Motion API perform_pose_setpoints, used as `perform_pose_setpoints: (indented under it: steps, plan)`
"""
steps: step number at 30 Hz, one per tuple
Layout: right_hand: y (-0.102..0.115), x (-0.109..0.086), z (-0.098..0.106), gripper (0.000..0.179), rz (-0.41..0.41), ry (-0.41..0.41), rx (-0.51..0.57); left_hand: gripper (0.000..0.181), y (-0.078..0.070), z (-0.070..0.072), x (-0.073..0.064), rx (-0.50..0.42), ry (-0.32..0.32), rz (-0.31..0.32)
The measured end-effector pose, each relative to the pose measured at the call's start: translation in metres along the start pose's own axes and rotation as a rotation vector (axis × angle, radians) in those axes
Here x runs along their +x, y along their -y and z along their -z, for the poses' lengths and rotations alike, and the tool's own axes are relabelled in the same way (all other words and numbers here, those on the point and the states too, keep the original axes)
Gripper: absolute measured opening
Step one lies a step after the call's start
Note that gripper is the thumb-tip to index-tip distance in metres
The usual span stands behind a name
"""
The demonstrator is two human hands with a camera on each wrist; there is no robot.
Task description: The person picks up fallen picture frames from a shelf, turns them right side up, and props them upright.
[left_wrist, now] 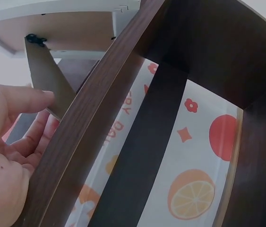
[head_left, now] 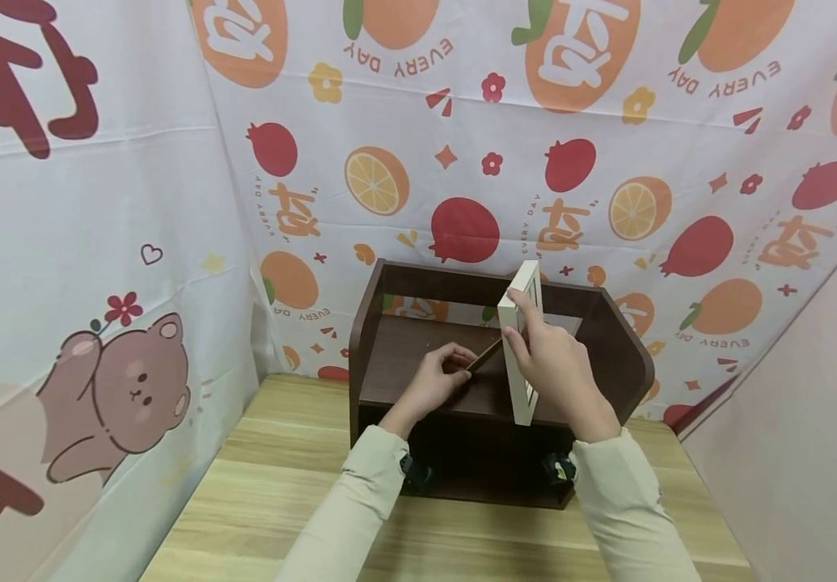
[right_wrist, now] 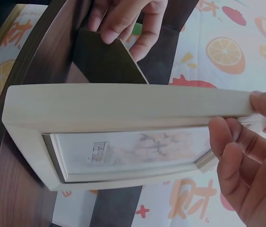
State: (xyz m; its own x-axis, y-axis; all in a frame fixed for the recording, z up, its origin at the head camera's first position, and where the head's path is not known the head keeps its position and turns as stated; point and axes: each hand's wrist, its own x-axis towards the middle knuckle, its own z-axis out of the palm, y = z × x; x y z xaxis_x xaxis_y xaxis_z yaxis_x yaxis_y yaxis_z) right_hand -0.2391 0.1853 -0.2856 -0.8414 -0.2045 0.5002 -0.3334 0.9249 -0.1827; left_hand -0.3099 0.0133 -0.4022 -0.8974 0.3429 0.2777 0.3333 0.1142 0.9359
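A cream picture frame [head_left: 517, 356] stands upright on the upper shelf of a dark brown desktop rack [head_left: 403, 347], seen nearly edge-on in the head view. My right hand [head_left: 552, 356] grips its upper end, thumb on one side and fingers on the other. In the right wrist view a glazed picture [right_wrist: 133, 153] shows inside the frame [right_wrist: 123, 101]. Behind it, a flat stand leg [left_wrist: 47, 75] is swung out from the backing on a dark hinge. My left hand [head_left: 436, 380] pinches the free end of this leg between thumb and fingers.
The rack stands on a light wood-grain table [head_left: 294, 453] against a fruit-printed cloth [head_left: 403, 113]. Its side panels [head_left: 625, 347] rise beside the shelf, with a dark lower compartment [head_left: 484, 461] underneath. A bear-printed cloth [head_left: 18, 267] hangs at the left.
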Motion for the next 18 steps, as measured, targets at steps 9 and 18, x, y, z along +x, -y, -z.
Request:
perform_pose_setpoints:
  steps: [9, 18]
  plan:
    - [0.0057, 0.0029, 0.0016, 0.057, -0.052, 0.086, 0.007, 0.024, 0.001, -0.0004, 0.0038, -0.018, -0.017, 0.02]
    - [0.0076, 0.004, -0.0011, 0.058, -0.051, 0.061, 0.028, 0.021, 0.0004, -0.0018, 0.0044, -0.034, -0.039, 0.038]
